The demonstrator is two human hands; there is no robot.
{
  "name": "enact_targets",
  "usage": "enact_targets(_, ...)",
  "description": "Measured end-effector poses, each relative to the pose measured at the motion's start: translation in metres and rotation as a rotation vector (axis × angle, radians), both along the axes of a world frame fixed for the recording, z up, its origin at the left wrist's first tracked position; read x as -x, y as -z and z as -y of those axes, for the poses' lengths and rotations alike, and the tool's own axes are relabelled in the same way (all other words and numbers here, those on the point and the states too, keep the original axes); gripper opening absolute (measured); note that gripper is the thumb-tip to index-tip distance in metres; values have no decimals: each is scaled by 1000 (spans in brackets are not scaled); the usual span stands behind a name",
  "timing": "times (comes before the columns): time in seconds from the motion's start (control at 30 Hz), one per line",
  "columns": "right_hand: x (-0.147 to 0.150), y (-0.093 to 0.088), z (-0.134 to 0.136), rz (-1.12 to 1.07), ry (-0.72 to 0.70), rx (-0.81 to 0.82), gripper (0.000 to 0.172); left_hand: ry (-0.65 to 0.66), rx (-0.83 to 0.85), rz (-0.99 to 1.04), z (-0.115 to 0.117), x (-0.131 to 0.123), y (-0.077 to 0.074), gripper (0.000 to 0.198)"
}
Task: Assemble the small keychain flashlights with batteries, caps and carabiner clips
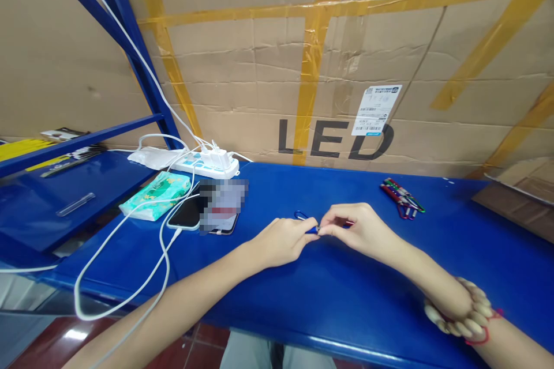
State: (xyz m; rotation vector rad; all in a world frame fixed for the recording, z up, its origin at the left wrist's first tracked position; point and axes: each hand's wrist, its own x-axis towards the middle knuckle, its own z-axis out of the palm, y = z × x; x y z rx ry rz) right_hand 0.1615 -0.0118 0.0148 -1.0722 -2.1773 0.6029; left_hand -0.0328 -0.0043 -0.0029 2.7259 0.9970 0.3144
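Over the middle of the blue table, my left hand (283, 240) is closed round a small blue carabiner keychain (311, 230). Its thin blue clip loop (299, 215) sticks out past the fingers on the far side. My right hand (366, 230) pinches the silvery near-centre end of the same piece with thumb and forefinger. A bit of something red (348, 223) shows behind those right fingers; its kind cannot be made out. Further back to the right lies a small pile of similar carabiner keychains (400, 197) in red, green and other colours.
On the left of the blue table (367, 311) are a white power strip (212, 164) with chargers, a green tissue pack (158, 193) and two phones, one a dark phone (187, 213). White cables loop over the table's front edge and my left forearm. A large cardboard box (259, 86) stands behind.
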Motion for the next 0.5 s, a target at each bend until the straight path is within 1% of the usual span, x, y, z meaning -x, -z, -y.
enact_targets(0.1,5,4,0,-115,92,200,25,-21,-37,-11,0,1,-1,18)
enact_targets(0.2,9,7,-1,-206,117,396,29,-38,-56,-17,-1,1,-3,18)
enact_targets(0.27,10,7,-3,-268,122,483,31,-55,-61,5,-2,1,-4,19)
enact_targets(0.33,10,8,-6,-312,123,512,33,-81,-64,33,-4,0,-4,19)
enact_targets(0.5,7,10,-12,-329,142,418,33,-163,-57,87,-8,-2,-7,23)
